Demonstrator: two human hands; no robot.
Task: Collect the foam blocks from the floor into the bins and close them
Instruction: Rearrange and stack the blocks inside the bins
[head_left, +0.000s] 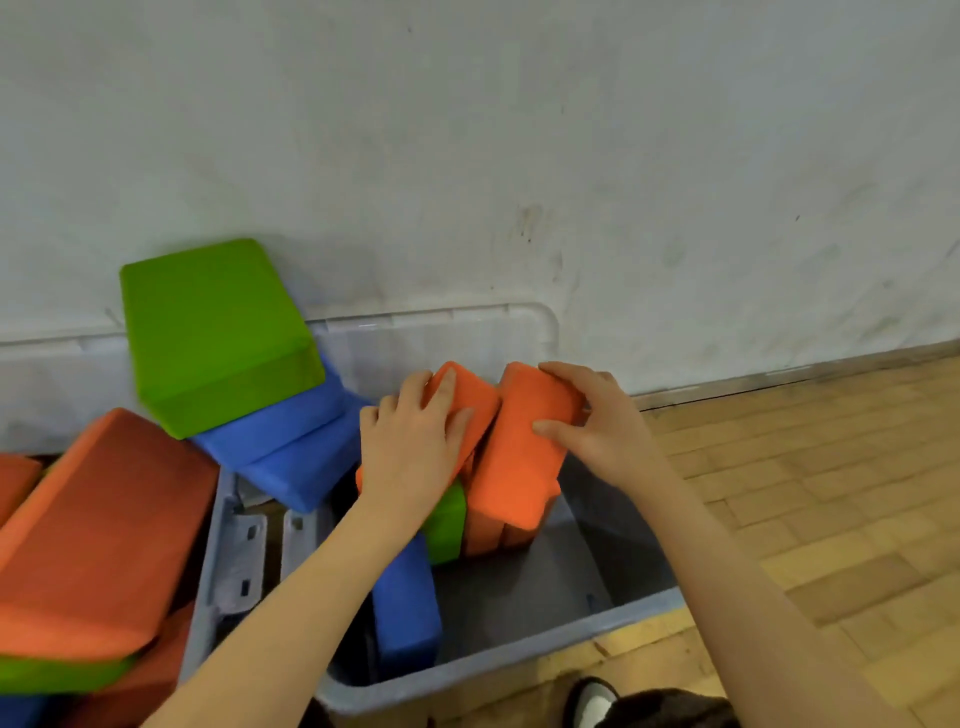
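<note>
A grey-blue bin stands on the floor against the wall. Inside it, my left hand lies with straight fingers on one orange foam block. My right hand grips a second orange block beside it, thumb on its face and fingers over its top end. More orange blocks, a green block and a blue block sit lower in the same bin. A large green block rests on blue blocks at the bin's left edge.
A second bin on the left is heaped with a big orange block and green and blue ones. Clear lids lean on the white wall. Wooden floor stretches to the right. A shoe shows at the bottom.
</note>
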